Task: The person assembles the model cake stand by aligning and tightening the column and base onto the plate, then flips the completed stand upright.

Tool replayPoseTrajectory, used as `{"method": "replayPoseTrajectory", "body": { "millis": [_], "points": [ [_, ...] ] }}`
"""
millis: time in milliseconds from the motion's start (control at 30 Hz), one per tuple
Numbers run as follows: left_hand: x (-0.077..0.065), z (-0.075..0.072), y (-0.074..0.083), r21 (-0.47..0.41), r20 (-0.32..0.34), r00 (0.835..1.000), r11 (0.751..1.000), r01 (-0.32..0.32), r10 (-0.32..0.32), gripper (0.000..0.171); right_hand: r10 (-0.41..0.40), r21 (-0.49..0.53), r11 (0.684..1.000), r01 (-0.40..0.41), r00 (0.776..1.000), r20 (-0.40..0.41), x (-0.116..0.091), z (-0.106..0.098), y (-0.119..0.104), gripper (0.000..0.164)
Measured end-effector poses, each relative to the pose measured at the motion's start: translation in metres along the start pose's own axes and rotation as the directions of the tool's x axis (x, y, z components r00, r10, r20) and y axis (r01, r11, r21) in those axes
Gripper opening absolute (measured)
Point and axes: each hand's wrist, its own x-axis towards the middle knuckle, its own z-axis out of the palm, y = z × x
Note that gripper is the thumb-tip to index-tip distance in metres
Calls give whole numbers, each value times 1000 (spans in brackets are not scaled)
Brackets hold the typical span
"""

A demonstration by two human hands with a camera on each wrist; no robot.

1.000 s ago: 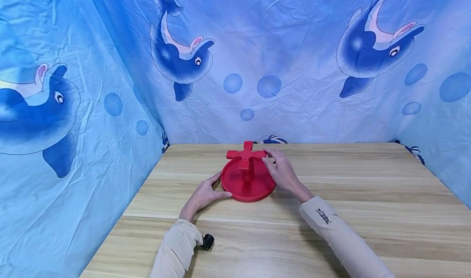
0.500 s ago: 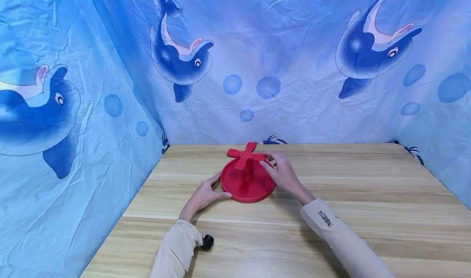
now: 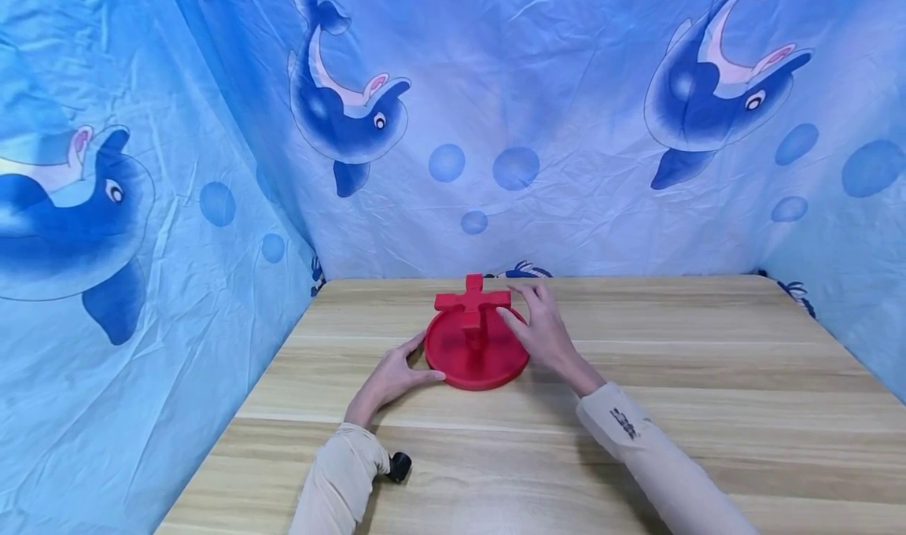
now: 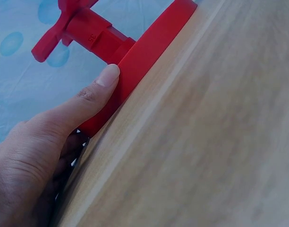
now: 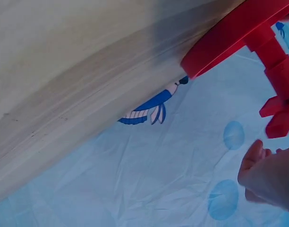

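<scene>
Blue backdrop (image 3: pixel 602 228) behind, pale wooden worktop (image 3: pixel 637 330) below, and there, toward its far edge, one red stand (image 3: pixel 476 337)! Left grip (image 3: pixel 392 372) clamped round the left side of the disc base (image 3: pixel 477 384), thumb against the rim. Right grip (image 3: pixel 541 330) parted, thumb and forefinger just beside one tip of the cross (image 3: pixel 472 302), with a narrow gap visible from the right wrist. Looks stiff, probably light, perhaps slightly slippery, hardly fragile. Best steadied low by the rim, best taken up top by an arm tip. Counting now: one base, one post (image 4: pixel 90 35), one cross with four arms, two grips, three big printed dolphins (image 3: pixel 354 118), one small black object (image 3: pixel 399 466) beside the left sleeve (image 3: pixel 340 472).
</scene>
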Motion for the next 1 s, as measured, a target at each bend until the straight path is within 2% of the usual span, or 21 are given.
{"method": "replayPoseTrajectory", "body": {
  "millis": [133, 267, 633, 1000],
  "points": [
    [0, 0, 0, 1, 0, 1000, 1000, -1, 1, 101, 14, -18, 1000, -13, 999, 49, 3, 1, 4, 58],
    [-1, 1, 1, 8, 8, 1000, 1000, 0, 0, 100, 25, 15, 1000, -27, 996, 85, 3, 2, 7, 49],
    [-3, 2, 0, 11, 5, 1000, 1000, -4, 4, 99, 36, 52, 998, -40, 995, 89, 0, 3, 8, 44],
    [-1, -1, 0, 10, -4, 1000, 1000, -11, 11, 99, 30, 82, 996, -37, 996, 87, -5, 5, 4, 49]
  ]
}}
